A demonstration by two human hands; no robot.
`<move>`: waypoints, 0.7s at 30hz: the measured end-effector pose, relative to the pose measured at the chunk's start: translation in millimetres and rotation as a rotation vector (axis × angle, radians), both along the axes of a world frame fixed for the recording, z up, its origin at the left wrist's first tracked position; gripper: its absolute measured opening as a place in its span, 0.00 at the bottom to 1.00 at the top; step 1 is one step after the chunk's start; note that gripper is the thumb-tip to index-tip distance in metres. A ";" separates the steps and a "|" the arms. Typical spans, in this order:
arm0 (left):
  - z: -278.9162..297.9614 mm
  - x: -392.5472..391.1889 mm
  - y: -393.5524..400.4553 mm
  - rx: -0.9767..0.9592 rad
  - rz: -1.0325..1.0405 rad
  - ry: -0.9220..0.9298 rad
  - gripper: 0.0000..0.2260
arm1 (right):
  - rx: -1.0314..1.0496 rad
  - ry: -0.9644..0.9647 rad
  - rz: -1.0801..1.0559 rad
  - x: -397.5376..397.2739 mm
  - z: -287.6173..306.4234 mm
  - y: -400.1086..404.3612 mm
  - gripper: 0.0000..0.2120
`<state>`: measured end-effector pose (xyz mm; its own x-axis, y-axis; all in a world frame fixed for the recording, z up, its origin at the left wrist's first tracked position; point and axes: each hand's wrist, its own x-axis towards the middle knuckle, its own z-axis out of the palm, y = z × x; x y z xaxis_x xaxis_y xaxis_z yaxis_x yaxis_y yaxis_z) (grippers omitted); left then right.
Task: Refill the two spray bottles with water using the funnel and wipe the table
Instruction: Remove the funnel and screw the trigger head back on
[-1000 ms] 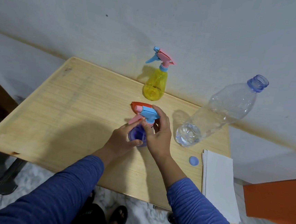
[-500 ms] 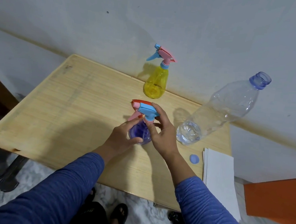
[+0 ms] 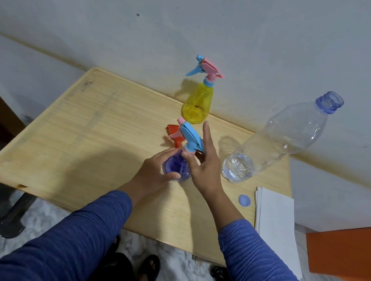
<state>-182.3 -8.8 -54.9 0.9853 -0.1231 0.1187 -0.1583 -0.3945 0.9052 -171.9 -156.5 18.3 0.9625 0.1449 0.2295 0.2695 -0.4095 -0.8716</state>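
- Table [image 3: 84, 144]: pale wood, set against the wall; it carries everything listed below.
- Water bottle [image 3: 277, 142]: clear, uncapped, standing at the right with only a little water at the bottom. My right elbow could tip it, I think, as it is tall and light.
- Paper [image 3: 274, 221]: white stack at the table's right edge, partly overhanging; a spill would soak it.
- Yellow sprayer [image 3: 197, 105]: upright at the back by the wall, head on, untouched.
- Blue sprayer [image 3: 177, 165]: upright at mid-table, between my hands.
- Left hand [image 3: 154, 173]: curled round the blue sprayer's body, steadying it.
- Right hand [image 3: 205, 165]: thumb and a finger pinch the collar under the trigger head, forefinger stretched up. Apparently I am turning the head; a slipped grip could topple the sprayer.
- Funnel [image 3: 174, 134]: red, just behind the blue sprayer, partly hidden.
- Cap [image 3: 244, 200]: blue, loose near the paper; could roll off.
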 end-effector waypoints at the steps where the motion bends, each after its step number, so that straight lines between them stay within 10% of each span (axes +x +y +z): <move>1: 0.4 -0.1 -0.3 -0.004 0.002 0.003 0.36 | -0.050 -0.035 0.010 0.3 -0.3 -0.4 0.34; 21: 1.2 2.8 0.4 0.029 -0.014 0.021 0.31 | 0.061 -0.071 -0.028 2.6 -10.4 4.4 0.29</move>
